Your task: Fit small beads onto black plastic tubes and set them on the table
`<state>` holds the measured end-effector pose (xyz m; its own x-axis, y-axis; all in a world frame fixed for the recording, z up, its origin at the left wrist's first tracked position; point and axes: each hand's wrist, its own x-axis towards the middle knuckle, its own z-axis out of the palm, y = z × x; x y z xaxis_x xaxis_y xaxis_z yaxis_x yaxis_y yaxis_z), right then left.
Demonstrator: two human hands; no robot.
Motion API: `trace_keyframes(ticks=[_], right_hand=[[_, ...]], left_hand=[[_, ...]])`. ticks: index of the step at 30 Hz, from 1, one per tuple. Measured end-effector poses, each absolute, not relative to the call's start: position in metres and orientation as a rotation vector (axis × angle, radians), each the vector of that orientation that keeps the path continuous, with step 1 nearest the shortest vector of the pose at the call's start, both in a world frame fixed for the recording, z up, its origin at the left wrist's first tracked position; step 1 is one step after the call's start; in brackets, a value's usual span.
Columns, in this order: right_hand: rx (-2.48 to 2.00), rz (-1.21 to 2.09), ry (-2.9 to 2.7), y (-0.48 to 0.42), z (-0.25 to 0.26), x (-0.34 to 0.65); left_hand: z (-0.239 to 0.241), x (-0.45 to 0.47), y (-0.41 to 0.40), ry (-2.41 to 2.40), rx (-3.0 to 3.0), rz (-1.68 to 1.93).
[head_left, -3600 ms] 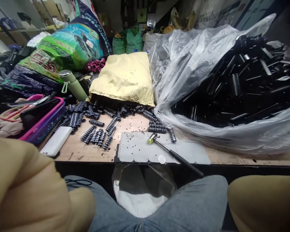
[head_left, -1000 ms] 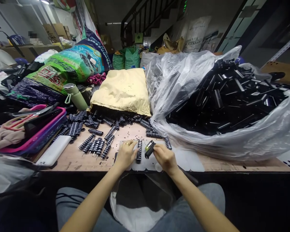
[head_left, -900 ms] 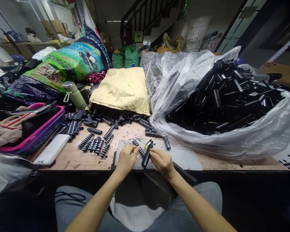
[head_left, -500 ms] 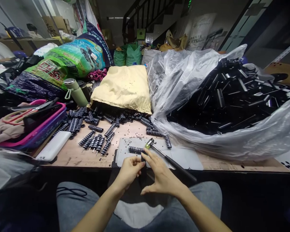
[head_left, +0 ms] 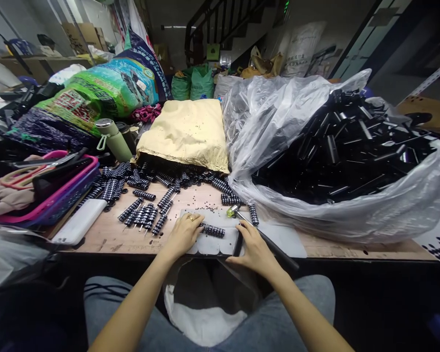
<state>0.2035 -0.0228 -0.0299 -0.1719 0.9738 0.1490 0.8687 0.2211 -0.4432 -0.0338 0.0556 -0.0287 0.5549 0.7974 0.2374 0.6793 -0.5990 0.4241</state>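
My left hand rests on the grey mat at the table's front edge, fingers curled on the left end of a black beaded rod lying flat on the mat. There is a ring on one finger. My right hand sits just to the right, pinching a short black tube that stands against the mat's front edge. A small hammer with a yellow-green head lies beyond my right hand, its dark handle running under that hand toward the table edge.
Several beaded rods lie scattered before a yellow sack. A big clear plastic bag of black tubes fills the right. At left are a white power bank, a pink basket and a green bottle. A white bag hangs between my knees.
Both hands moved forward from the table edge onto the mat. The beaded rod shifted slightly right under my left fingers. The black tube now stands at the mat's front edge in my right hand.
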Motion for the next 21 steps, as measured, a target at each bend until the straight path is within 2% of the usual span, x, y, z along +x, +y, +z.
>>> trace_keyframes(ticks=[5, 12, 17, 21], right_hand=[[-1.762, 0.397, -2.183, -0.026, -0.027, 0.207], [-1.795, 0.381, -2.193, -0.026, -0.027, 0.204], [-1.794, 0.380, -2.179, -0.026, -0.031, 0.202], [-1.763, 0.382, -2.148, -0.027, -0.035, 0.202]], left_hand=[[-0.034, -0.042, 0.050, 1.330, 2.444, 0.639], [-0.019, -0.042, 0.050, 1.029, 2.323, 0.723], [0.015, -0.009, 0.048, 0.958, 2.241, 0.728], [0.008, 0.036, 0.055, 0.875, 2.069, 0.935]])
